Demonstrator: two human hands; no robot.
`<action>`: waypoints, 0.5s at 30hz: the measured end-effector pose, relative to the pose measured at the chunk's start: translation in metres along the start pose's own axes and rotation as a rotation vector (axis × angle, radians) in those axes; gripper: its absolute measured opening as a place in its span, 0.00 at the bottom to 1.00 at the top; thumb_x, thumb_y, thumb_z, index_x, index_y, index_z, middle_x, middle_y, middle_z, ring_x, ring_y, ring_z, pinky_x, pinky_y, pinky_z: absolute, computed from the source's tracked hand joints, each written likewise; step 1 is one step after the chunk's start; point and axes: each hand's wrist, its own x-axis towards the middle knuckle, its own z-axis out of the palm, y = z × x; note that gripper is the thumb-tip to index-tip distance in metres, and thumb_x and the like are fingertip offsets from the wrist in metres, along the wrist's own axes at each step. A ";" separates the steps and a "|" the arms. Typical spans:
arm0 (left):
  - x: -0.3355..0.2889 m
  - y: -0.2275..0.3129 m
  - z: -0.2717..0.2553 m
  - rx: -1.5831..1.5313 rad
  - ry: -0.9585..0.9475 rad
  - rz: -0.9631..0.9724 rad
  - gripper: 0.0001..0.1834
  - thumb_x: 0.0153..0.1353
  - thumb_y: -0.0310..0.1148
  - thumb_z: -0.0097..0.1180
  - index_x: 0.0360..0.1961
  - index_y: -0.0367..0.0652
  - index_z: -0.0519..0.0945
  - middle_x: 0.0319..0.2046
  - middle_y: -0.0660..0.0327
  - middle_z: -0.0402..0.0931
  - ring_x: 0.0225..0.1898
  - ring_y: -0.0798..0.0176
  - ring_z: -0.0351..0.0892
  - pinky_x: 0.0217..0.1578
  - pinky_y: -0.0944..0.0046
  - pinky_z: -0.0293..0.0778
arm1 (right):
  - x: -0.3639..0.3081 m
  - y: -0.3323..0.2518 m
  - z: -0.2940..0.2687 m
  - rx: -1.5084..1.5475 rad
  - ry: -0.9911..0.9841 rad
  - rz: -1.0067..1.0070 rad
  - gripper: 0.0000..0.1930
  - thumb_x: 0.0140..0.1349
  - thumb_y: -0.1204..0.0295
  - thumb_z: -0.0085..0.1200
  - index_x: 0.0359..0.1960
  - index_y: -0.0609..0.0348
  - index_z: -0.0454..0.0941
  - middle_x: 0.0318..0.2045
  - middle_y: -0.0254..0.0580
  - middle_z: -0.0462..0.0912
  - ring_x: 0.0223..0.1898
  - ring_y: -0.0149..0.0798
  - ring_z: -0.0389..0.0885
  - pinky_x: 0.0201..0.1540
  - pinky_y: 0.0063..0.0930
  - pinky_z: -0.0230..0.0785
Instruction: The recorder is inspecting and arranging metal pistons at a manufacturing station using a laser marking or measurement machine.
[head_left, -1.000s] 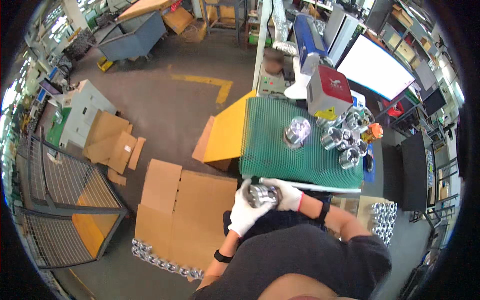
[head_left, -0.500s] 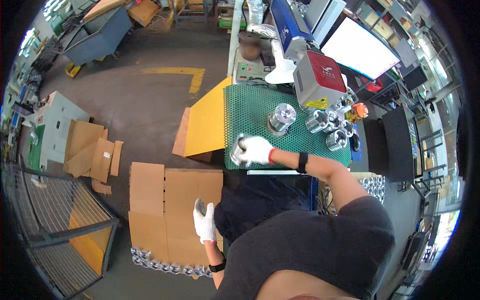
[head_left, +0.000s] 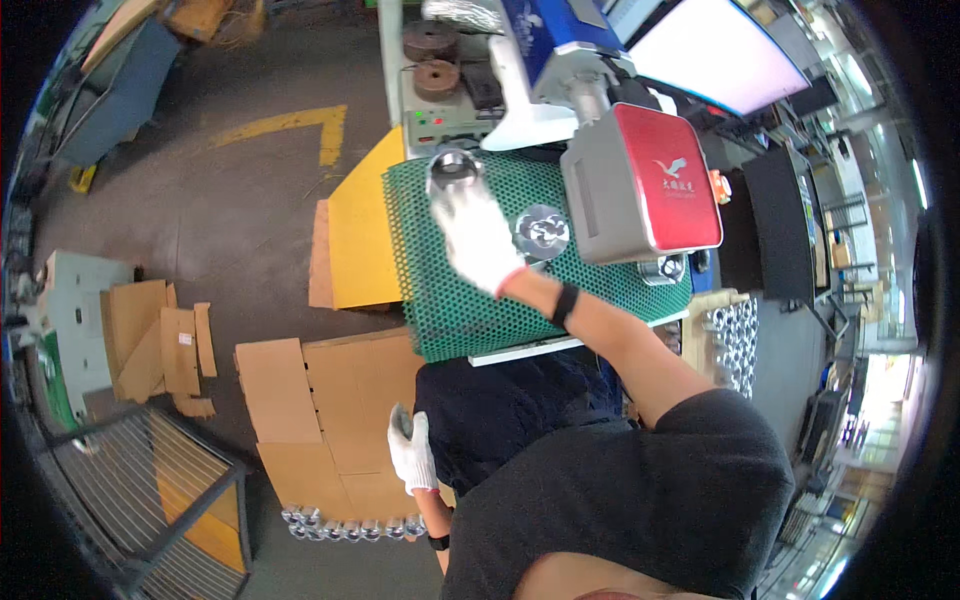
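Observation:
My right hand [head_left: 477, 243], in a white glove, is closed on a shiny hollow metal cylinder [head_left: 455, 168] over the left far part of the green perforated mat [head_left: 440, 325]. Just right of that hand, a second shiny metal cylinder [head_left: 541, 232] stands on the mat, its bright top facing up. My left hand [head_left: 410, 455], also gloved, hangs low beside my dark clothing, above the cardboard. Its fingers are apart and nothing shows in it.
A red and grey machine head [head_left: 640, 185] overhangs the mat's right side, partly hiding another metal cylinder [head_left: 662, 268]. Cardboard sheets [head_left: 350, 400] lie on the floor at left, with several metal cylinders [head_left: 345, 530] along their near edge. A yellow board [head_left: 365, 240] borders the mat.
My right hand has carried the metal cylinder from the mat's near left edge to its far left part. The head view has shifted; my left hand stays low.

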 end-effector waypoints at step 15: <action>0.049 0.126 0.135 0.821 -0.475 0.569 0.33 0.62 0.50 0.56 0.62 0.39 0.72 0.58 0.46 0.72 0.60 0.47 0.72 0.61 0.53 0.66 | -0.164 0.236 -0.139 -0.098 -0.751 -0.025 0.12 0.46 0.63 0.63 0.32 0.51 0.81 0.33 0.41 0.81 0.37 0.46 0.80 0.40 0.40 0.72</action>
